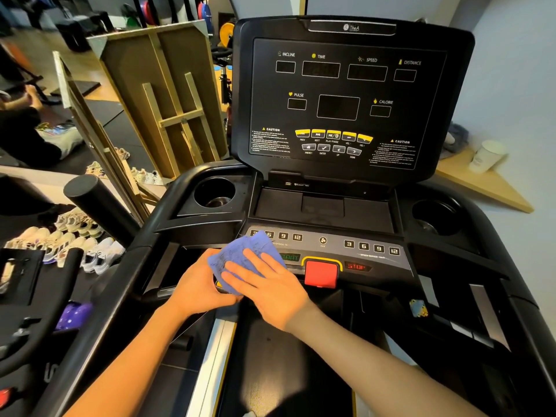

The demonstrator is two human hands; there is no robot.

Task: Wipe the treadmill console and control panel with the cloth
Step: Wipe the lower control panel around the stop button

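Observation:
A black treadmill console [349, 94] with dark displays and yellow buttons stands upright ahead. Below it runs the grey control panel [370, 257] with number keys, a red safety key [320, 273] and a STOP label. A folded blue cloth [243, 251] lies on the panel's left end, over the START label and the left number keys. My right hand [267, 285] rests flat on the cloth with straight fingers. My left hand [200, 285] holds the cloth's left edge from below; its fingers are hidden under the cloth.
Cup holders [215, 192] [433, 216] flank the console. A handlebar [99, 206] rises at left, near rows of shoes [69, 245] on the floor and leaning wooden boards [162, 100]. A white cup [486, 156] stands on a wooden shelf at right. A person sits at far left.

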